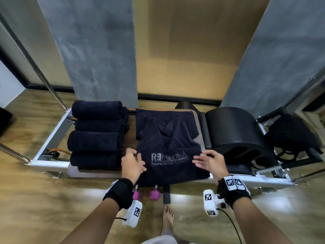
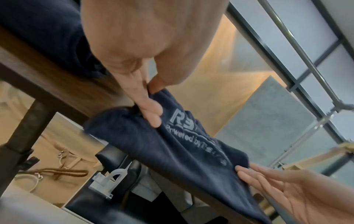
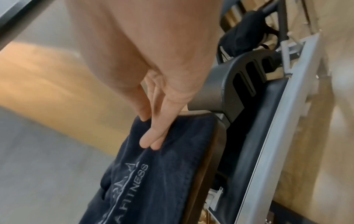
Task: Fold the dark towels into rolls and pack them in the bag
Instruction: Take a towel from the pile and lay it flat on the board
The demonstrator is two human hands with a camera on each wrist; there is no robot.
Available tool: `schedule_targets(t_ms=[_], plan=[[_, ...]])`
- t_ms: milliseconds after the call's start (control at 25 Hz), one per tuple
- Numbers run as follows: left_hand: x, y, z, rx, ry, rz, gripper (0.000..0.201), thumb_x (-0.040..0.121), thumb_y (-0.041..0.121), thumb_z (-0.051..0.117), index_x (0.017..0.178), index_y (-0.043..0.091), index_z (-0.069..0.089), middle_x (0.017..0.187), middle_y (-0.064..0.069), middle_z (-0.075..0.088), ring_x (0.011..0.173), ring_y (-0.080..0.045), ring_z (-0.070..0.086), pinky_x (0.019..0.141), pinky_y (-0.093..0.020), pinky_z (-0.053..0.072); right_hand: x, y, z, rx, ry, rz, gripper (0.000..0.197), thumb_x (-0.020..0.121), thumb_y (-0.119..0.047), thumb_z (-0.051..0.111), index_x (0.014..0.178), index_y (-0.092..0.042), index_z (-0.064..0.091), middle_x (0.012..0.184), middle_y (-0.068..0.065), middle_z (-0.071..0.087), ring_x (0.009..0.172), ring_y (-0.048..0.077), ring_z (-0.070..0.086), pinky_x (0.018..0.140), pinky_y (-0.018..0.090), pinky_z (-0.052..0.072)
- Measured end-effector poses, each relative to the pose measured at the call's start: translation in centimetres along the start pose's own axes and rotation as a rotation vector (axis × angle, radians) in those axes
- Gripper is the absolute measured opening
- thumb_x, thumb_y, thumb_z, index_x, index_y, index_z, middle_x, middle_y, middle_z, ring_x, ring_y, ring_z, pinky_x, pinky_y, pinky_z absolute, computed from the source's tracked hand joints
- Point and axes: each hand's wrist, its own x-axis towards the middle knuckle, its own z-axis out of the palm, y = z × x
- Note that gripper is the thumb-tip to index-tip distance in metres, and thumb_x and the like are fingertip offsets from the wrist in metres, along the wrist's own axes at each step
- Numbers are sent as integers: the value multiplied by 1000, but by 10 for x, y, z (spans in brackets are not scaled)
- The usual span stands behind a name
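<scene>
A dark navy towel (image 1: pixel 168 141) with a pale printed logo lies spread on the wooden platform (image 1: pixel 131 138), its far part creased and folded. My left hand (image 1: pixel 133 162) pinches its left edge between thumb and finger, seen close in the left wrist view (image 2: pixel 147 97). My right hand (image 1: pixel 205 161) touches the towel's right edge with straight fingers (image 3: pixel 151 136). Several rolled dark towels (image 1: pixel 95 134) are stacked left of it. The black bag (image 1: pixel 292 132) sits at the far right on the frame.
A black curved barrel (image 1: pixel 233 129) stands between the towel and the bag. The platform sits in a metal frame (image 1: pixel 49 138). Two pink dumbbells (image 1: pixel 154 192) lie on the wooden floor under the near edge, close to my bare foot (image 1: pixel 168 219).
</scene>
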Motion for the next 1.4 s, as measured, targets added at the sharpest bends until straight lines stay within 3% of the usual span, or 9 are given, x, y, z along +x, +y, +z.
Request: schedule_targets(t_ms=[80, 160, 280, 400, 640, 800, 1000, 1200, 1400], plan=[[-4, -6, -4, -139, -47, 91, 51, 105, 10, 59, 148, 16, 33, 115, -9, 70, 80, -16, 77, 68, -37, 64, -13, 4, -5, 28, -34, -92, 42, 97, 14, 59, 129, -12, 53, 113, 23, 72, 105, 35, 74, 89, 44, 62], [-12, -14, -5, -28, -135, 228, 66, 99, 13, 70, 152, 24, 31, 137, 4, 53, 110, -11, 68, 87, -29, 57, -25, 14, -8, -301, -42, -217, 49, 91, 17, 65, 129, -14, 59, 121, 16, 70, 121, 28, 66, 108, 45, 52], [-24, -33, -5, 274, -266, 436, 44, 92, 24, 79, 127, 26, 52, 143, 11, 46, 133, -12, 49, 109, -38, 45, -38, 31, -9, -800, -104, -344, 41, 87, 4, 77, 123, -14, 69, 139, 6, 63, 133, 24, 56, 116, 41, 45], [-34, -39, -11, 601, -373, 470, 57, 83, 35, 87, 128, 27, 54, 154, 11, 39, 145, -14, 37, 111, -37, 39, -44, 42, -14, -1138, -140, -439, 50, 87, -12, 82, 134, -15, 65, 155, -3, 46, 145, 17, 41, 122, 34, 33], [-36, -26, -26, 821, -291, 514, 35, 90, 15, 73, 106, 35, 50, 123, 18, 40, 122, -11, 44, 91, -34, 32, -47, 46, -25, -1360, -169, -650, 32, 88, 1, 70, 117, -14, 68, 137, -3, 53, 130, 15, 50, 107, 15, 35], [-31, -10, -30, 730, -215, 527, 28, 101, 8, 61, 111, 34, 56, 111, 14, 64, 114, -10, 60, 89, -35, 32, -44, 37, -32, -1307, -123, -682, 19, 98, -6, 63, 110, -16, 73, 113, -4, 64, 104, 17, 60, 97, 32, 50], [-13, 28, -28, 478, -46, 554, 31, 99, 1, 61, 107, 31, 57, 101, 5, 76, 97, -17, 71, 72, -32, 42, -25, -8, -27, -974, -15, -657, 24, 100, 0, 56, 103, -20, 70, 91, -1, 69, 84, 17, 65, 79, 35, 54], [33, 75, -18, 278, -35, 483, 51, 92, -16, 50, 119, 27, 50, 123, 1, 64, 109, -20, 68, 82, -46, 56, 29, -74, -8, -641, 44, -702, 20, 96, -1, 68, 98, -21, 72, 93, -12, 76, 93, -3, 70, 79, 9, 52], [106, 109, 8, 125, 207, 418, 21, 102, -3, 54, 111, 14, 62, 107, -5, 68, 101, -24, 64, 86, -35, 47, 113, -123, 21, -630, 90, -681, 15, 91, -8, 78, 84, -21, 74, 78, -14, 74, 77, -5, 69, 70, 8, 49]])
